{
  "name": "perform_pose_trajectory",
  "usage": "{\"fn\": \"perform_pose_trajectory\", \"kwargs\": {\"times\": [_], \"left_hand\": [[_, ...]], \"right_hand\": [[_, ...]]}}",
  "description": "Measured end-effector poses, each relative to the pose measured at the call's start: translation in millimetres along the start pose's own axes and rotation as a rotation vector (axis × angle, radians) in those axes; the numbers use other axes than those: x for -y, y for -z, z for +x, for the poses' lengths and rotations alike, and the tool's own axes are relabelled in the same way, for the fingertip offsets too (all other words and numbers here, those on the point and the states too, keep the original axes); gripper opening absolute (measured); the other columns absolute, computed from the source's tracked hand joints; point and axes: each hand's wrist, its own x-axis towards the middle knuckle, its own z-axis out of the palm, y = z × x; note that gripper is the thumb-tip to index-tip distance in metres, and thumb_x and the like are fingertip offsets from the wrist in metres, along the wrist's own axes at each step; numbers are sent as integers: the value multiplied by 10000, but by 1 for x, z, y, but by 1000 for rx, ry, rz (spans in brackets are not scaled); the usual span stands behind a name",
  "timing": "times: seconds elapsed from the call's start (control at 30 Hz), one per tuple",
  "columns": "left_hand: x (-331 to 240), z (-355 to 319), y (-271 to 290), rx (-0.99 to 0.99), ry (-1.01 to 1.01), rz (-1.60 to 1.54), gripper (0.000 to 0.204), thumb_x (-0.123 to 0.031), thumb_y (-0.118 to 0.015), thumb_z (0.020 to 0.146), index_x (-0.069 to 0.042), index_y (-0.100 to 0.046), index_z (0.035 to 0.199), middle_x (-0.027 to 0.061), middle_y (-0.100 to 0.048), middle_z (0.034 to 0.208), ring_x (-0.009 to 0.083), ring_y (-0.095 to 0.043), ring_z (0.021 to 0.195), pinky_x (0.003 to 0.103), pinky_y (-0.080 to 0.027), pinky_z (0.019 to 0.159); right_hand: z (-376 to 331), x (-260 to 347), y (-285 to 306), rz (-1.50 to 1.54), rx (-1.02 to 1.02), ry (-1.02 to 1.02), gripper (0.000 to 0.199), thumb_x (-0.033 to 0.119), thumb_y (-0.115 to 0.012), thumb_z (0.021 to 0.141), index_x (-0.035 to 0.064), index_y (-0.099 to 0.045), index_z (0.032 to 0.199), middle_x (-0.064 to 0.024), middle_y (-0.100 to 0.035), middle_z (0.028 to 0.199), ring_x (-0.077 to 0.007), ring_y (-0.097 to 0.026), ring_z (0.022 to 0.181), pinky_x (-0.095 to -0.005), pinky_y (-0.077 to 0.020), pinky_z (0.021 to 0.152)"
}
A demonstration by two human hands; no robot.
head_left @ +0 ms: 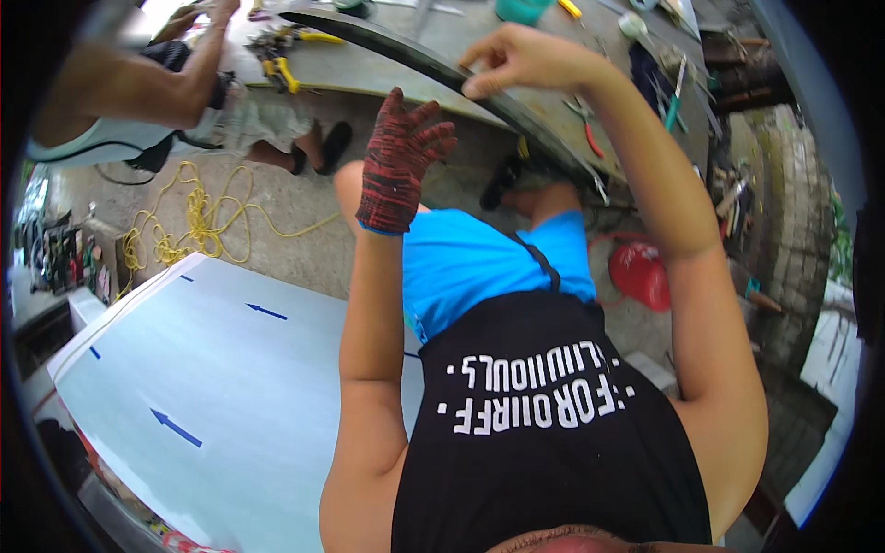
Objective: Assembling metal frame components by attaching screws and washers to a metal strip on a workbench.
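A long, dark, slightly curved blade-like strip slants across the front of the worktable, from a pointed end at upper left to a lower end at right. My bare right hand reaches over it, thumb and fingers closed on its upper edge near the middle. On my left hand is a red-and-black knitted glove. Its fingers are spread, just below the strip and apart from it, with nothing in them.
Pliers with yellow handles, red-handled pliers and a teal-handled tool lie on the worktable. Another person's arm is at upper left. Yellow rope coils on the floor, a pale blue sheet beside me, a red round object at right.
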Motion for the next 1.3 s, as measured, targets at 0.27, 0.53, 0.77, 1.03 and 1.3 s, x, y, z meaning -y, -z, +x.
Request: {"fn": "perform_pose_trajectory", "kwargs": {"times": [0.27,0.53,0.77,1.03,1.3], "left_hand": [[55,-21,-18,147,39,-41,681,-332,-583,1042,-208,-215,1601,207,-545,1378,343,-664,1082,494,-568,919],[44,19,-65,98,-133,409,585,-66,-708,935,-75,-443,1456,124,-599,1305,218,-620,1148,378,-552,937],[45,146,-79,177,-571,572,547,-60,-784,848,-25,-544,1339,72,-676,1183,207,-641,1105,349,-520,953],[62,169,-86,449,-1053,1385,651,38,-759,704,-130,-611,1315,99,-628,1343,333,-546,1311,419,-449,1127],[74,172,-85,429,-1094,1367,667,71,-736,686,-134,-611,1308,82,-613,1372,333,-499,1366,425,-434,1145]], "right_hand": [[20,-22,3,218,199,-184,494,328,-756,920,32,-683,1308,-139,-757,1028,-171,-711,865,-337,-578,796],[30,-6,3,167,104,66,596,414,-832,832,-5,-704,1236,-32,-661,880,-132,-586,816,-299,-477,716],[13,-21,54,-109,-209,278,587,300,-845,786,61,-672,1293,-71,-655,978,-182,-621,934,-362,-523,902],[-82,-68,33,-312,-558,250,700,127,-805,779,161,-560,1434,-67,-566,1358,-237,-548,1257,-353,-431,1069],[-156,-114,-12,-75,-713,-169,730,137,-795,830,175,-494,1494,-67,-585,1378,-222,-560,1268,-399,-432,1078]]}}
